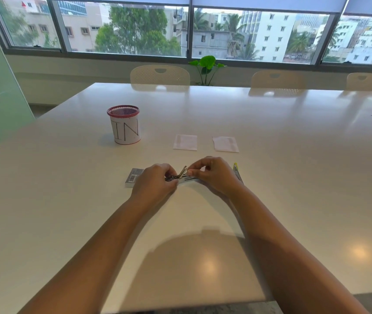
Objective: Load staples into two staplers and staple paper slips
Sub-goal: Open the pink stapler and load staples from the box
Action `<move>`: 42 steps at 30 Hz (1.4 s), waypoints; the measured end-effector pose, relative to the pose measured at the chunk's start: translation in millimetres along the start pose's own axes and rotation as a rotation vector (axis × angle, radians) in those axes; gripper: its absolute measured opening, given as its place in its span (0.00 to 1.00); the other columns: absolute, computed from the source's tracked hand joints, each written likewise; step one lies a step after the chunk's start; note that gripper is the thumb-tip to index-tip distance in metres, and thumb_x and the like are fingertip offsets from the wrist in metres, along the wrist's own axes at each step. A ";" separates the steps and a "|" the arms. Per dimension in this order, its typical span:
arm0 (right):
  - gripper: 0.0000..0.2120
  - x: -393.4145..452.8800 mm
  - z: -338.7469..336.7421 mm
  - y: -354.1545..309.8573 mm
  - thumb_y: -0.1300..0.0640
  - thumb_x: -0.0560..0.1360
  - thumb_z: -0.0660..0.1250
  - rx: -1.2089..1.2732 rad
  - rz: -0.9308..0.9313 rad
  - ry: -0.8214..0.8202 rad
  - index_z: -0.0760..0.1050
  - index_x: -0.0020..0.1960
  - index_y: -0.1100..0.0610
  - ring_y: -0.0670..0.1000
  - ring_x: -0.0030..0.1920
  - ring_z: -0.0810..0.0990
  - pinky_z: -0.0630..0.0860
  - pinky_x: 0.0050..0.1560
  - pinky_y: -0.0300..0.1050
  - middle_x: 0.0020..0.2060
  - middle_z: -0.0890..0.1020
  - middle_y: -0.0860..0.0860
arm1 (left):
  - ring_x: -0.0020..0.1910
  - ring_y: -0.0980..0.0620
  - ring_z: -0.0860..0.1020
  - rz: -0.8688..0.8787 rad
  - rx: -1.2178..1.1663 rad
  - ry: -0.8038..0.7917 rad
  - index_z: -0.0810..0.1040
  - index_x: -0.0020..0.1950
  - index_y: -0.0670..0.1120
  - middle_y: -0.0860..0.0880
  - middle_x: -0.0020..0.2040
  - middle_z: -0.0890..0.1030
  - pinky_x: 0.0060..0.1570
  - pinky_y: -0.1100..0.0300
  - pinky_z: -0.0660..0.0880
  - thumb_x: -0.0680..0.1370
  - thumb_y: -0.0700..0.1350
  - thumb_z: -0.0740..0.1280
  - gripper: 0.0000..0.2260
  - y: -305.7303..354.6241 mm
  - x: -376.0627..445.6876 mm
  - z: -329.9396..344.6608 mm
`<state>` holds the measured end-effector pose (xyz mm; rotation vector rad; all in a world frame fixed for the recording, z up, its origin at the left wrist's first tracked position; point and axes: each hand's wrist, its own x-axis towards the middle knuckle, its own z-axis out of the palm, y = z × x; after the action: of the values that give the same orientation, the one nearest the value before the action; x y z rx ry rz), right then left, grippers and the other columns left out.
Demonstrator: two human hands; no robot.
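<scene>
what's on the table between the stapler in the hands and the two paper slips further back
Nothing: in the head view the white table is bare between the opened stapler held by both hands and the two paper slips.

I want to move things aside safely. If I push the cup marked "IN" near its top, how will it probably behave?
The cup is taller than wide and stands upright, so a push near its red rim could tip it. It looks like thin mesh wrapped in paper, so it is probably light and slides easily on the glossy table. Once on its side, its round body would likely roll.
</scene>
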<state>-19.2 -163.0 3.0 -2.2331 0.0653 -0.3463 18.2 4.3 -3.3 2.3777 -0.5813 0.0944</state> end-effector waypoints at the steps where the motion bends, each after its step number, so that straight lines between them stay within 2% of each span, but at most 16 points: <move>1: 0.07 0.2 -0.3 0.2 0.53 0.69 0.73 -0.025 -0.005 -0.003 0.83 0.45 0.54 0.41 0.33 0.70 0.64 0.31 0.29 0.38 0.77 0.44 | 0.45 0.49 0.78 0.001 0.000 0.001 0.80 0.45 0.48 0.49 0.44 0.81 0.46 0.52 0.76 0.71 0.45 0.69 0.04 -0.3 -0.1 0.0; 5: 0.06 0.7 -1.0 2.0 0.54 0.70 0.73 -0.045 -0.006 -0.009 0.83 0.45 0.54 0.41 0.35 0.70 0.66 0.33 0.24 0.37 0.74 0.42 | 0.45 0.49 0.78 0.003 0.004 0.004 0.80 0.45 0.48 0.49 0.45 0.81 0.46 0.52 0.75 0.71 0.46 0.69 0.05 -0.4 -0.5 0.2; 10: 0.09 2.0 -2.4 2.8 0.52 0.71 0.72 -0.106 0.014 -0.051 0.83 0.49 0.54 0.42 0.38 0.71 0.66 0.33 0.22 0.37 0.73 0.42 | 0.45 0.49 0.78 0.005 0.008 0.007 0.80 0.45 0.49 0.49 0.45 0.81 0.45 0.53 0.75 0.70 0.46 0.70 0.05 -1.1 -0.4 1.1; 13: 0.08 2.9 -2.4 5.0 0.53 0.73 0.70 -0.076 0.000 -0.006 0.82 0.52 0.50 0.42 0.37 0.71 0.67 0.35 0.27 0.40 0.74 0.45 | 0.45 0.49 0.78 0.008 0.011 0.002 0.80 0.45 0.49 0.50 0.45 0.81 0.46 0.52 0.76 0.71 0.46 0.70 0.04 -1.4 -0.1 1.6; 15: 0.07 3.9 -2.7 6.4 0.55 0.75 0.66 -0.120 -0.029 0.066 0.80 0.50 0.46 0.40 0.36 0.71 0.72 0.41 0.40 0.42 0.74 0.46 | 0.46 0.49 0.78 0.012 0.016 -0.001 0.80 0.46 0.49 0.49 0.46 0.81 0.47 0.52 0.76 0.71 0.46 0.70 0.05 -1.7 0.4 1.9; 16: 0.09 3.8 -2.7 5.7 0.58 0.76 0.64 -0.138 -0.042 0.084 0.79 0.48 0.45 0.40 0.36 0.70 0.72 0.43 0.43 0.43 0.73 0.45 | 0.46 0.49 0.78 0.016 0.017 0.002 0.80 0.46 0.49 0.49 0.46 0.81 0.46 0.52 0.76 0.71 0.46 0.70 0.05 -1.8 0.6 2.0; 19: 0.15 2.9 -1.0 1.3 0.63 0.77 0.59 -0.144 -0.067 0.050 0.79 0.44 0.45 0.40 0.38 0.69 0.67 0.41 0.40 0.45 0.72 0.46 | 0.45 0.49 0.78 0.028 0.019 0.026 0.80 0.45 0.49 0.49 0.46 0.81 0.45 0.52 0.76 0.71 0.46 0.70 0.04 -0.7 -0.3 1.6; 22: 0.17 1.7 3.7 -1.2 0.66 0.77 0.58 -0.200 -0.085 -0.029 0.81 0.47 0.50 0.45 0.43 0.71 0.63 0.40 0.37 0.46 0.72 0.47 | 0.44 0.49 0.78 0.025 0.023 0.060 0.80 0.44 0.48 0.49 0.45 0.80 0.44 0.53 0.76 0.71 0.46 0.70 0.04 0.6 -1.5 0.3; 25: 0.17 4.5 3.3 2.6 0.67 0.75 0.58 -0.171 -0.065 0.018 0.81 0.45 0.50 0.48 0.46 0.73 0.66 0.44 0.41 0.46 0.73 0.47 | 0.45 0.50 0.78 0.022 0.018 0.069 0.80 0.44 0.48 0.48 0.46 0.81 0.44 0.54 0.75 0.71 0.46 0.70 0.04 0.3 -1.0 -0.1; 28: 0.18 6.7 1.2 6.0 0.66 0.73 0.60 -0.196 -0.009 0.070 0.78 0.39 0.43 0.49 0.43 0.73 0.73 0.48 0.47 0.43 0.74 0.45 | 0.45 0.49 0.78 0.026 0.014 0.056 0.80 0.45 0.47 0.48 0.47 0.80 0.45 0.54 0.75 0.71 0.46 0.70 0.05 -0.5 -0.5 0.6; 30: 0.17 5.7 1.3 4.2 0.65 0.73 0.61 -0.195 0.000 0.055 0.78 0.39 0.43 0.48 0.42 0.73 0.72 0.45 0.45 0.43 0.76 0.46 | 0.46 0.49 0.77 0.023 0.020 0.051 0.80 0.45 0.47 0.48 0.47 0.80 0.46 0.53 0.75 0.71 0.46 0.70 0.05 -0.8 -0.4 1.2; 34: 0.13 2.7 3.9 -1.6 0.63 0.75 0.62 -0.195 -0.022 -0.009 0.82 0.45 0.50 0.45 0.42 0.73 0.66 0.40 0.37 0.46 0.80 0.48 | 0.45 0.49 0.77 0.020 0.023 0.043 0.80 0.45 0.47 0.48 0.47 0.80 0.46 0.51 0.76 0.71 0.46 0.70 0.05 -1.9 0.3 1.7; 38: 0.15 4.0 4.7 -0.8 0.63 0.76 0.61 -0.176 -0.028 0.037 0.81 0.41 0.46 0.47 0.42 0.74 0.68 0.40 0.40 0.44 0.77 0.46 | 0.45 0.49 0.78 0.018 0.016 0.045 0.80 0.45 0.47 0.48 0.46 0.81 0.46 0.51 0.76 0.71 0.46 0.70 0.05 -1.6 0.7 1.9; 42: 0.19 3.5 7.0 -0.6 0.67 0.76 0.58 -0.193 -0.066 0.006 0.82 0.42 0.49 0.51 0.46 0.76 0.73 0.48 0.46 0.46 0.75 0.47 | 0.45 0.49 0.78 0.015 0.029 0.047 0.80 0.45 0.47 0.48 0.46 0.81 0.46 0.51 0.76 0.71 0.47 0.70 0.06 -1.7 1.1 1.9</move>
<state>-14.0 -158.0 0.1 -2.4294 0.0286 -0.3966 19.7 3.8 -5.5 2.3925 -0.5789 0.1651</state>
